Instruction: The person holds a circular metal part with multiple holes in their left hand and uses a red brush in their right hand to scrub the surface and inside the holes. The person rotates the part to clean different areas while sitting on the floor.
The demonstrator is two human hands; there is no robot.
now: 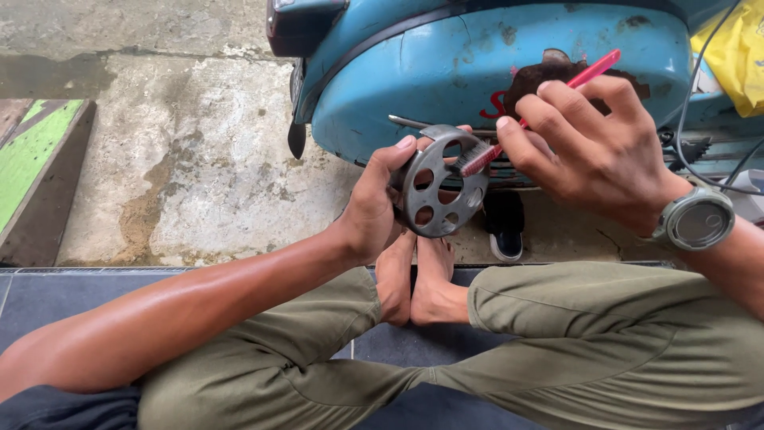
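- The disc (440, 189) is a round, grey metal part with a ring of round holes through its face and a raised rim; the metal looks dull and worn.
- It is held up on edge in front of the blue scooter (493, 72), above the person's bare feet (418, 279), face turned toward the camera.
- The left hand (372, 209) grips the disc from its left side: the thumb lies across the top left of the rim, the other fingers are curled behind it, mostly hidden.
- The right hand (593, 151) is closed around a red toothbrush (549, 102), fingers bent over the handle with the index finger stretched along it.
- The brush's dark bristles touch the disc's upper right rim, just beside one hole.
- A grey watch (694, 220) sits on the right wrist.
- The person sits cross-legged in olive trousers (605, 342) on a dark mat (48, 302).
- A black shoe (504, 227) lies on the concrete (199, 159) under the scooter, behind the disc.
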